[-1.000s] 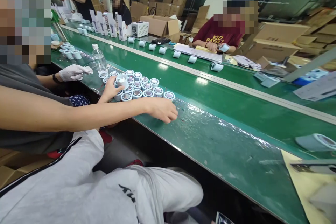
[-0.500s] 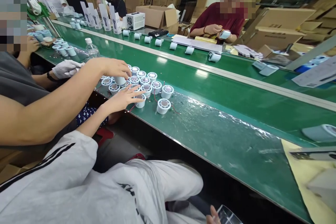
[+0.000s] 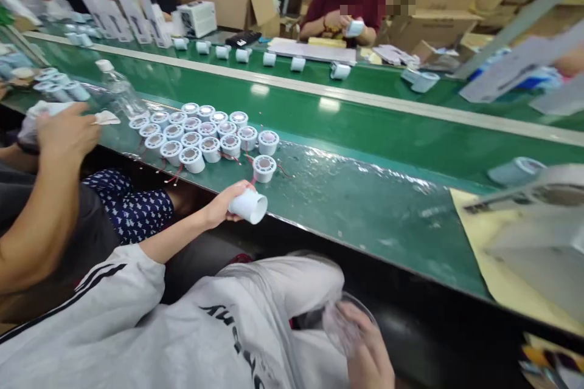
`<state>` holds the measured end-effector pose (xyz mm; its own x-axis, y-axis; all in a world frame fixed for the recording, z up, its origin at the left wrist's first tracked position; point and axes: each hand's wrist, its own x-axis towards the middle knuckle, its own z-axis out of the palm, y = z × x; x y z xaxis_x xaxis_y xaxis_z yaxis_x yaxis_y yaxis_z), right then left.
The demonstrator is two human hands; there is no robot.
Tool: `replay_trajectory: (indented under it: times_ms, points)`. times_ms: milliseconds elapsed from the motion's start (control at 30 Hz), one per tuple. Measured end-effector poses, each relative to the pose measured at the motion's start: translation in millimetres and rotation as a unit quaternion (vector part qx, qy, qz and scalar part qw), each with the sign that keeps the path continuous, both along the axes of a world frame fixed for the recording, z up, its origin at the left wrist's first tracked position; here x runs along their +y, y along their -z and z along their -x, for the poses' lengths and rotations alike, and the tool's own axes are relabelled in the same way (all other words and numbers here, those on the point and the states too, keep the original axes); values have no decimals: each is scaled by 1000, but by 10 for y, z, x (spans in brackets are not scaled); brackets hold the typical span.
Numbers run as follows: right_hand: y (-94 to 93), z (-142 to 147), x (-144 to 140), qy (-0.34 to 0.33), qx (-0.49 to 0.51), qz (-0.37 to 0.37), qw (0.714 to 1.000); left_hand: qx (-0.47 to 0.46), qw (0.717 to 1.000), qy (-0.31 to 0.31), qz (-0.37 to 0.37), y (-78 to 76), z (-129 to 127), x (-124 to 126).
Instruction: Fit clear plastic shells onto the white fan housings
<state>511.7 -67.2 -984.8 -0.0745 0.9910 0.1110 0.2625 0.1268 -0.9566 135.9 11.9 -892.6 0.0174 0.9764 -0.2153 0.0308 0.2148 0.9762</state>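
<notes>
My left hand (image 3: 224, 205) grips a pale blue plastic cylindrical housing (image 3: 249, 205) from its side. The housing lies tilted beyond the bench edge, its round end facing right. On the bench behind it stand several similar round housings (image 3: 191, 158) with slotted rims and thin red wires, and one more housing (image 3: 264, 168) sits slightly apart. Low over my lap, my right hand (image 3: 368, 346) has its fingers closed around a crumpled-looking clear plastic piece (image 3: 340, 327). Motion blurs that piece, so its exact kind is unclear.
A co-worker's hand (image 3: 68, 127) works at the left beside a clear bottle (image 3: 121, 91). The green conveyor belt (image 3: 292, 103) runs behind the bench. At right, a grey-white device (image 3: 542, 231) stands on yellow paper (image 3: 460, 206). Another person (image 3: 347, 6) handles a housing across the belt.
My left hand has drawn back from the cluster towards me with a housing in it. My right hand has risen with the clear plastic. The co-worker's bare arm has pulled back left; my view has shifted right.
</notes>
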Motion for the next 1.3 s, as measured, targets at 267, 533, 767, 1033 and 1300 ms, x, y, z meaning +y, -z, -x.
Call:
replay_trajectory:
  times_ms: [267,533,767,1033,1300]
  points:
    - [-625,520,127,8,-395,-226,891,-22,891,428,147,177,-1100,323]
    - [-709,294,61,-11,-274,-55,960,207,842,461,-189,51,-1370,300]
    - [-748,351,63,76,-81,15,994,100,877,415,-219,389,-1334,275]
    - [-703,237,65,52,79,47,994,-35,890,449,-71,359,-1312,178]
    - [-674,189,-135,-4,-50,-63,997,-103,883,457,10,285,-1290,143]
